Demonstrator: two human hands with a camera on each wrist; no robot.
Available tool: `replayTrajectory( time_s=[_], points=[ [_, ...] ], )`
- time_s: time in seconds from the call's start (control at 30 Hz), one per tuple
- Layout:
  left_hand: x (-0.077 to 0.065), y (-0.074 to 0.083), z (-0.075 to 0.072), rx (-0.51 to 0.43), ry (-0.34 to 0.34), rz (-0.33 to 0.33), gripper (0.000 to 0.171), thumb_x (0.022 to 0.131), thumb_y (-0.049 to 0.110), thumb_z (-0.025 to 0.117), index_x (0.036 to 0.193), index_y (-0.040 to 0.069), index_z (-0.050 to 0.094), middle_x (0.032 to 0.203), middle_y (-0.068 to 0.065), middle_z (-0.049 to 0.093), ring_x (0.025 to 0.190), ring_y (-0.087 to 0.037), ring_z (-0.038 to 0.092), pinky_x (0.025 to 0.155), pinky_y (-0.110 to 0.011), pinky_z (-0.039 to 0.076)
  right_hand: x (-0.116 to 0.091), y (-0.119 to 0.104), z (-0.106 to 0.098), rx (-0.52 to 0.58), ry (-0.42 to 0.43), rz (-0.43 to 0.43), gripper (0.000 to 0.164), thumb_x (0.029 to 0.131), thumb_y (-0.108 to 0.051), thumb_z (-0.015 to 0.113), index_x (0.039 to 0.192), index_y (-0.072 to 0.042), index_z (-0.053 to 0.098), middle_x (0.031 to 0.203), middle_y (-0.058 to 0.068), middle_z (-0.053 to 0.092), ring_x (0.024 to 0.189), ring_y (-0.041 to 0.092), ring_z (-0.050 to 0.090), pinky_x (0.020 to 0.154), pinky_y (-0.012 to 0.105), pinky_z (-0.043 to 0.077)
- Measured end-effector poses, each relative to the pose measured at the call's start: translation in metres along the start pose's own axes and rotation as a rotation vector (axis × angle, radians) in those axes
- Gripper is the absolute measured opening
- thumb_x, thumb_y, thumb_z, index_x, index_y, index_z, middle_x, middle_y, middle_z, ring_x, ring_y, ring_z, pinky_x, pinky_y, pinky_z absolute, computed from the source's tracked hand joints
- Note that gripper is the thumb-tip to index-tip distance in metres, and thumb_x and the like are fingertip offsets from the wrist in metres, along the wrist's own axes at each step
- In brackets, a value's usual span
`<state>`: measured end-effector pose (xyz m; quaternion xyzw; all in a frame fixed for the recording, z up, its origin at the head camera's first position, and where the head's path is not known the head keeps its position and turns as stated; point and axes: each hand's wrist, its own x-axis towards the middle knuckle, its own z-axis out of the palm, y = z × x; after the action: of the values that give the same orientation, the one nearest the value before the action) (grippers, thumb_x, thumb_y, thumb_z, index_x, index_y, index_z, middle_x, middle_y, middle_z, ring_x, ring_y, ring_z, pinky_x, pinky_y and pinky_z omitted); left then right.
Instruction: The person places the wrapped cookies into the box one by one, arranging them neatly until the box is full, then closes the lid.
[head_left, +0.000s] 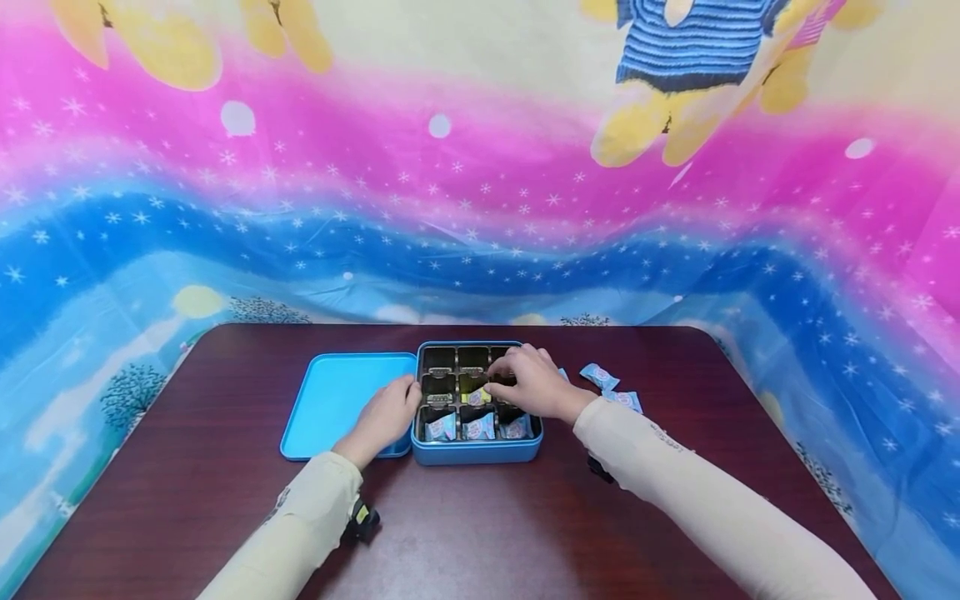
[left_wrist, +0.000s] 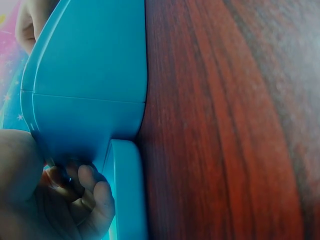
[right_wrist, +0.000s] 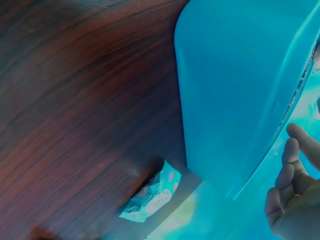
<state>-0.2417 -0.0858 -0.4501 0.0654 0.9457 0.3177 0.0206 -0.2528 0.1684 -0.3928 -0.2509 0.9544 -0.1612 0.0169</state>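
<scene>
Yellow candy point(head_left: 475, 397), small and illegibly blurred

the left hand point(head_left: 386, 414) holds the left side of a blue nine-compartment box point(head_left: 476, 453) beside a blue lid point(head_left: 341, 392), while the right hand point(head_left: 534, 382) reaches a yellow-wrapped candy point(head_left: 474, 397) behind three blue-wrapped candies point(head_left: 478, 427).

Wears long cream sleeves point(head_left: 697, 483) with dark markings point(head_left: 666, 438) near the cuffs point(head_left: 343, 477), plus small black wrist cameras point(head_left: 365, 522).
</scene>
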Motion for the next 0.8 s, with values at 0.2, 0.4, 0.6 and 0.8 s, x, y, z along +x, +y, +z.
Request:
replayTrajectory(
  time_s=[0.2,0.4,0.6,0.8],
  points=[
    [0.0,-0.001,0.001,-0.021,-0.007,-0.004,0.029,0.108,0.027,0.039,0.086,0.013,0.052,0.072,-0.006,0.048,0.064,-0.02,0.047,0.062,-0.034,0.039,-0.005,0.004,-0.003,0.031,0.013,0.003,0.03,0.097,-0.038,0.067,0.118,-0.017,0.075,0.102,-0.004,0.067,0.089,0.015,0.048,0.081,0.037,0.033],
    [-0.002,0.0,0.0,-0.034,-0.009,-0.006,0.029,0.108,0.027,0.04,0.084,0.012,0.05,0.072,-0.006,0.047,0.062,-0.02,0.045,0.059,-0.033,0.037,-0.011,0.011,-0.008,0.039,0.032,0.0,0.029,0.097,-0.036,0.067,0.117,-0.017,0.074,0.102,-0.002,0.068,0.094,0.017,0.052,0.084,0.038,0.035],
    [-0.003,0.0,0.0,-0.038,-0.014,-0.007,0.029,0.108,0.026,0.04,0.084,0.012,0.049,0.071,-0.006,0.046,0.061,-0.02,0.045,0.058,-0.032,0.036,-0.015,0.018,-0.013,0.046,0.049,0.007,0.03,0.098,-0.036,0.067,0.118,-0.015,0.074,0.096,-0.002,0.065,0.093,0.022,0.051,0.08,0.038,0.032],
    [-0.002,0.0,-0.001,-0.029,-0.012,-0.005,0.03,0.108,0.027,0.039,0.084,0.012,0.049,0.072,-0.006,0.046,0.062,-0.02,0.045,0.06,-0.033,0.037,-0.02,0.022,-0.015,0.066,0.063,0.014,0.028,0.097,-0.035,0.067,0.115,-0.015,0.074,0.1,0.0,0.066,0.095,0.023,0.053,0.084,0.039,0.033]
  ],
)
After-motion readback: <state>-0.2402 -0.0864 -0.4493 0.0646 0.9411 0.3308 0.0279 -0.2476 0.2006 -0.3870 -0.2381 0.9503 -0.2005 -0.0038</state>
